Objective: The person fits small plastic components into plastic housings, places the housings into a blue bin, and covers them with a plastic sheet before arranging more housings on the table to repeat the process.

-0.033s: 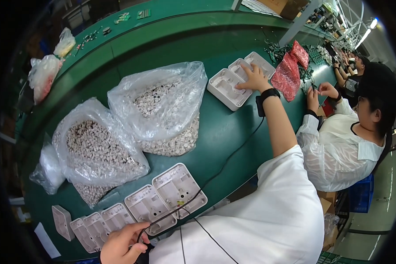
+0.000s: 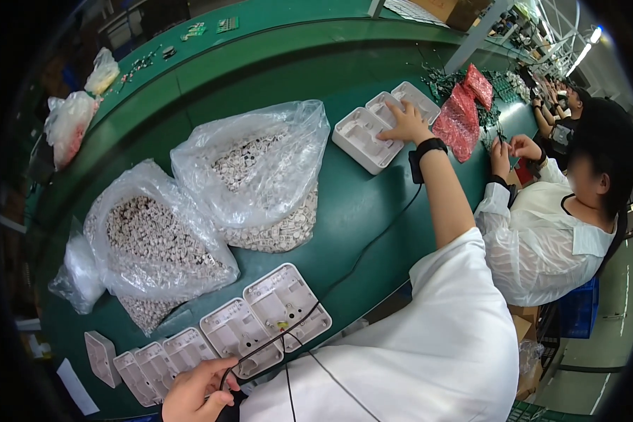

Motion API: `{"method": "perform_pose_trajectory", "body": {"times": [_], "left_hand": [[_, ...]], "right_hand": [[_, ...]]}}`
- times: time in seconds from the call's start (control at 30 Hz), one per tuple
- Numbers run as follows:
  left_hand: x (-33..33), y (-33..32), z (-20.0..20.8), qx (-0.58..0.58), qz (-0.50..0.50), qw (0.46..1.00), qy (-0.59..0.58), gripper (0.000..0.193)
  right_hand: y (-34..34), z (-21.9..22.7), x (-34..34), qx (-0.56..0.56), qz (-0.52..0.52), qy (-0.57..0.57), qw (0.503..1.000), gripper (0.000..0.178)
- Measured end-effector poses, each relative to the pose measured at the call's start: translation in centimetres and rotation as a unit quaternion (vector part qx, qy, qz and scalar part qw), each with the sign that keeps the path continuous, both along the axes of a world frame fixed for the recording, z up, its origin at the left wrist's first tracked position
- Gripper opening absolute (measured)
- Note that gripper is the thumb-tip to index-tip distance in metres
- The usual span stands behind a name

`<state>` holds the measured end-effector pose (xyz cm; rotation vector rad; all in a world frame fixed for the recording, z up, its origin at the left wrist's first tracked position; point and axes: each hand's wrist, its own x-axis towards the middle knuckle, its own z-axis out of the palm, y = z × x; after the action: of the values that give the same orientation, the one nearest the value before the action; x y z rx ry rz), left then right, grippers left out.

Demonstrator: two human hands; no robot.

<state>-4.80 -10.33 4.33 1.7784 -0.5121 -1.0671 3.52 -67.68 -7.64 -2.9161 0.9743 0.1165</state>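
Observation:
My right hand rests with spread fingers on a group of white plastic housings at the far right. A black device is strapped to that wrist, and a thin black cable runs from it toward my left side. At the lower left, my left hand is beside a row of white open-backed housings. Its index finger and thumb are apart, with the cable passing between them. The other fingers are partly hidden. In the largest housing of the row, small yellow and red bits show.
Two clear plastic bags full of small white parts stand on the green table. Red bubble-wrap packs and dark green parts lie at the far right. A co-worker sits close on my right, handling a small dark piece.

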Motion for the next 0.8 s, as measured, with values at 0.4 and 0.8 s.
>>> {"method": "perform_pose_trajectory", "body": {"times": [0.4,0.8], "left_hand": [[-2.7,2.7,-0.1,-0.054,0.136,0.986,0.077,0.056],[-2.3,1.0,-3.8,0.079,0.129,0.973,-0.177,0.034]], "right_hand": [[-12.3,-1.3,4.2,-0.051,-0.12,-0.002,0.991,0.093],[23.4,9.2,-8.0,0.07,0.534,-0.194,0.82,0.038]]}}
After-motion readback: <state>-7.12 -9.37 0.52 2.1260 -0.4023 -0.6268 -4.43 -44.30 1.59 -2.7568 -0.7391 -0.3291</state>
